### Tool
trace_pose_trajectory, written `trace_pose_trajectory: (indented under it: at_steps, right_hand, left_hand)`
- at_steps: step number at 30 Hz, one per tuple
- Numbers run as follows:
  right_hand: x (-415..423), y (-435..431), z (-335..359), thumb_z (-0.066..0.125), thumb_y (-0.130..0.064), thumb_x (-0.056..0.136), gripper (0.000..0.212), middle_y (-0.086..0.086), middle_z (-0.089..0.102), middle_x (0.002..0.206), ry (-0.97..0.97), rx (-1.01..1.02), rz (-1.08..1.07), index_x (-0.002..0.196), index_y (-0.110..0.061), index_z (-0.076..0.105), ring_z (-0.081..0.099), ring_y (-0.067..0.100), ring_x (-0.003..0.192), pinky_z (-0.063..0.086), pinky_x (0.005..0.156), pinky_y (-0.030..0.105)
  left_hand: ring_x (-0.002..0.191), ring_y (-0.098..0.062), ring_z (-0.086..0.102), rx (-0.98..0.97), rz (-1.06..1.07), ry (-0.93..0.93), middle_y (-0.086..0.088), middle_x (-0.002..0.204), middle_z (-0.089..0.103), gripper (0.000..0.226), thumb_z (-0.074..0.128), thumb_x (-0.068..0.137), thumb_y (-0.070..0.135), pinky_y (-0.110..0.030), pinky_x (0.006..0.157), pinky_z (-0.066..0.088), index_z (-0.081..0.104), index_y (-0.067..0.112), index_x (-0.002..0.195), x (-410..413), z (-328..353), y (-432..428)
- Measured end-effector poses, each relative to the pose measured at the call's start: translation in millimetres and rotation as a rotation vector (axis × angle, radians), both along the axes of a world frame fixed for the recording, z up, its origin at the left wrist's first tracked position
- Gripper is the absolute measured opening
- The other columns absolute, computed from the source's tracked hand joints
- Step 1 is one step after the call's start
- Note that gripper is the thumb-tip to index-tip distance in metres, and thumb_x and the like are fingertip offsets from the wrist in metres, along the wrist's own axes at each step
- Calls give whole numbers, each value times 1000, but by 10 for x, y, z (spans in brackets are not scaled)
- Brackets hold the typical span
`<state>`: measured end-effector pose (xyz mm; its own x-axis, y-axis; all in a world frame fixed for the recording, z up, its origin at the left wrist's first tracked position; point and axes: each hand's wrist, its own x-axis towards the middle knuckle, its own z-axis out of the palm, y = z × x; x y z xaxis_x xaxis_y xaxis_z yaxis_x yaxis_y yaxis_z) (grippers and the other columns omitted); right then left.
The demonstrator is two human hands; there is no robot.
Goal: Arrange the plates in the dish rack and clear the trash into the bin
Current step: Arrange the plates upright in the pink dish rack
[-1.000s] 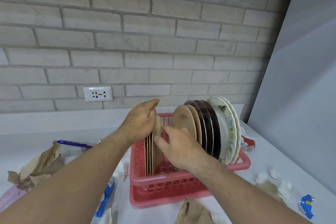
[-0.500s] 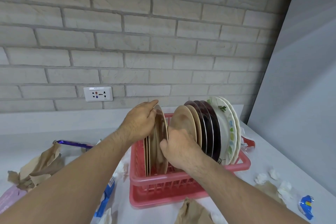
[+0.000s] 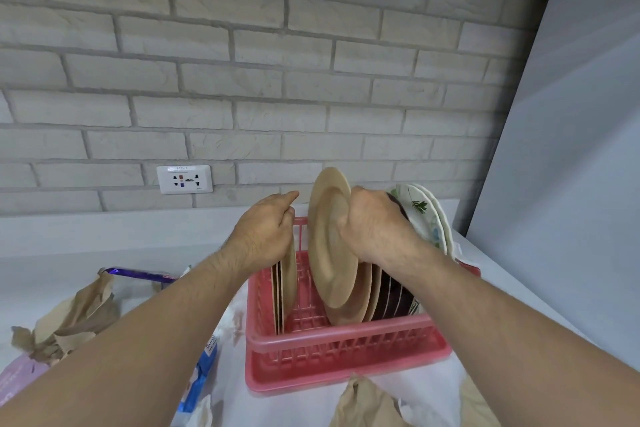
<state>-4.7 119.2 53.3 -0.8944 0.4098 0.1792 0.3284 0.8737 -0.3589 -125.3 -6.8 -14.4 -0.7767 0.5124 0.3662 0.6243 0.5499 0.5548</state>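
A pink dish rack (image 3: 346,354) sits on the white counter. My right hand (image 3: 374,225) grips a tan plate (image 3: 327,239) by its rim and holds it raised and tilted above the rack's middle. My left hand (image 3: 266,232) holds the tops of a few upright tan plates (image 3: 285,284) at the rack's left end. Behind the lifted plate stand more tan plates (image 3: 360,298), dark plates (image 3: 393,298) and white floral plates (image 3: 427,215) at the right.
Crumpled brown paper (image 3: 72,315), a purple wrapper (image 3: 138,274) and a blue-white packet (image 3: 201,374) lie left of the rack. More brown paper (image 3: 367,402) lies in front of it. A brick wall with a socket (image 3: 184,179) stands behind, a grey panel (image 3: 571,149) at right.
My right hand has let go of the plate at the left group, moved right, and lifted a tan plate up out of the rack's middle. My left hand stays on the left plates.
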Motion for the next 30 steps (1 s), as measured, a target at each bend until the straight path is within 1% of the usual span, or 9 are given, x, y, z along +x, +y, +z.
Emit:
trace_pose_trajectory:
  at_steps: [5, 8, 11, 14, 21, 24, 26, 28, 30]
  right_hand:
    - [-17, -79, -234, 51, -14, 98, 30, 10, 53, 122, -58, 33, -29, 125, -4, 47, 60, 27, 104, 40, 69, 29]
    - [-12, -95, -311, 47, -12, 98, 21, 18, 59, 111, -82, 118, 65, 112, 0, 56, 60, 34, 102, 38, 70, 33]
    - [-14, -127, -346, 47, -10, 98, 24, 16, 61, 104, -131, 109, 65, 119, 1, 53, 62, 28, 88, 47, 75, 35]
    - [-42, -159, -390, 53, -7, 95, 40, 8, 58, 95, -164, -8, -4, 132, -1, 39, 55, 14, 64, 47, 54, 26]
    - [-99, -119, -528, 65, -3, 86, 96, 15, 66, 102, -238, 149, -33, 153, -4, -4, 68, 29, 83, 47, 53, 32]
    - [-84, -84, -480, 50, -1, 94, 68, 21, 49, 137, -222, 275, 24, 151, 1, 13, 62, 32, 109, 45, 71, 33]
    - [-36, -83, -457, 49, 2, 93, 71, 18, 29, 151, -185, 345, 26, 152, -1, 10, 60, 31, 114, 42, 72, 31]
    - [2, -82, -451, 55, -1, 90, 71, 13, 28, 146, -89, 396, 34, 150, -6, 17, 61, 29, 104, 42, 65, 32]
    - [20, -103, -447, 57, -14, 93, 49, 9, 37, 130, 24, 465, 83, 136, -8, 36, 59, 25, 93, 41, 59, 30]
  left_hand:
    - [143, -13, 25, -4, 0, 4, 2, 154, 32, 45, 28, 103, 21, -25, 116, 17, 32, 21, 149, 7, 1, 5]
    - [144, -13, 24, -11, 4, 0, 2, 155, 31, 45, 28, 104, 22, -27, 118, 17, 32, 22, 149, 1, -9, 0]
    - [144, -13, 24, -6, 9, 3, 2, 155, 32, 45, 28, 103, 23, -29, 119, 17, 33, 23, 148, 6, -18, 6]
    - [144, -12, 24, 2, 5, 18, 3, 155, 32, 44, 29, 104, 22, -27, 118, 18, 35, 22, 147, 18, -27, 20]
    - [131, -11, 39, 53, 47, 95, 5, 153, 25, 40, 31, 103, 24, -16, 101, 24, 47, 8, 136, 54, -52, 57]
    - [120, -9, 46, 98, 64, 93, 5, 145, 36, 37, 32, 102, 25, -16, 96, 29, 58, 5, 120, 61, -66, 76]
    - [117, -8, 47, 107, 55, 93, 5, 142, 39, 39, 31, 103, 26, -16, 96, 29, 62, 4, 112, 63, -76, 88]
    - [115, -5, 46, 127, 38, 79, 5, 142, 42, 41, 31, 103, 27, -15, 97, 28, 63, 3, 112, 61, -69, 88]
    - [113, -2, 43, 157, 19, 43, 6, 143, 44, 39, 33, 102, 24, -15, 98, 27, 64, 4, 115, 49, -56, 74]
